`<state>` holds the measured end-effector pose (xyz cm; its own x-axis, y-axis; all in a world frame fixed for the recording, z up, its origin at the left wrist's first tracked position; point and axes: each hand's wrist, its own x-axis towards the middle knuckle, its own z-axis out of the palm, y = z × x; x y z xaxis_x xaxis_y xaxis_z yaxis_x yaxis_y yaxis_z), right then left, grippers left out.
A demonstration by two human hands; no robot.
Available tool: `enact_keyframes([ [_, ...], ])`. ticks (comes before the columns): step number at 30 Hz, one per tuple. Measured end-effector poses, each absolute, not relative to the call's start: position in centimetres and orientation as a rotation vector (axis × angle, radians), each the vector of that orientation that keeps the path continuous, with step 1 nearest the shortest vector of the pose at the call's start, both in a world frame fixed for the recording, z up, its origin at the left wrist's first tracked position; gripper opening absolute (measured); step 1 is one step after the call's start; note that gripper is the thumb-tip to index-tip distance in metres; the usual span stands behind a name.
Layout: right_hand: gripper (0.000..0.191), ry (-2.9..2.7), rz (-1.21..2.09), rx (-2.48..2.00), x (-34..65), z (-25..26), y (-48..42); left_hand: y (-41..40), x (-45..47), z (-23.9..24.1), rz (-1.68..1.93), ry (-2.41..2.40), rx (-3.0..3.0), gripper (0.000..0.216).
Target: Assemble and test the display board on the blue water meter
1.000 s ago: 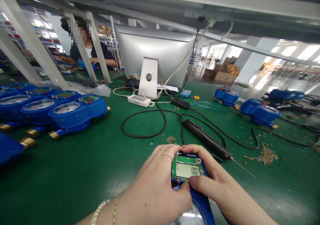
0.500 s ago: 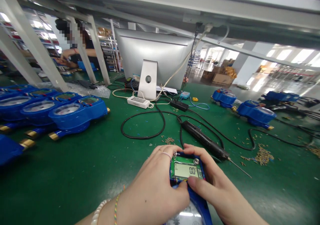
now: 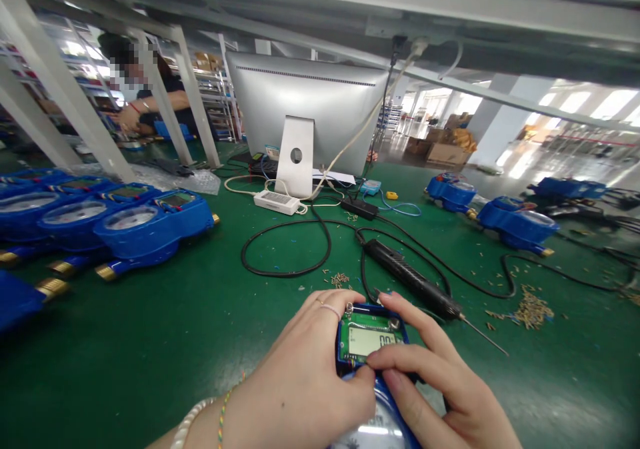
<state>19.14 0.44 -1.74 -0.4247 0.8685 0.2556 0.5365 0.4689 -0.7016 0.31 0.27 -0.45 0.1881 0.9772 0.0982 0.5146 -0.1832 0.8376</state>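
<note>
A blue water meter (image 3: 383, 417) is in front of me at the bottom, its round clear dial partly covered by my fingers. At its far end a green circuit board with a lit display (image 3: 364, 341) is exposed. My left hand (image 3: 313, 376) is wrapped around the meter's left side, fingertips at the far rim and thumb at the board's near edge. My right hand (image 3: 440, 382) is on the right side, one finger reaching to the far rim. Another of its fingers lies bent over the display's lower right corner, by thin coloured wires beside my left thumb.
A black electric screwdriver (image 3: 413, 279) with a long bit lies beyond my right hand, its cable looped. Small brass screws (image 3: 533, 308) are scattered nearby. Several blue meters (image 3: 155, 226) stand left, others (image 3: 515, 222) right. A monitor (image 3: 310, 102) stands behind; a person (image 3: 160, 99) sits far left.
My right thumb has moved off the board's near edge, down toward the dial. A right finger now bends over the display's lower right corner. My left hand keeps its hold.
</note>
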Motion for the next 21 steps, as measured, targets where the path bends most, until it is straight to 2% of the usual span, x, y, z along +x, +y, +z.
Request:
enact_keyframes([
  [5,0.025,-2.143,0.664,-1.126,18.9,-1.7,0.7,0.1,0.2,-0.5,0.891,1.368,1.774,0.050],
  [11,0.019,-1.938,1.000,-1.196,18.8,-2.2,0.4,0.4,0.6,-0.4,0.882,1.408,1.746,0.052],
  [16,0.022,-1.958,0.936,-1.151,19.0,-2.6,0.0,0.4,-0.2,-0.1,0.827,1.349,1.769,0.053],
  [21,0.021,-1.979,0.934,-1.152,18.8,-2.4,0.1,0.9,-1.9,0.4,0.656,1.215,1.809,0.065],
])
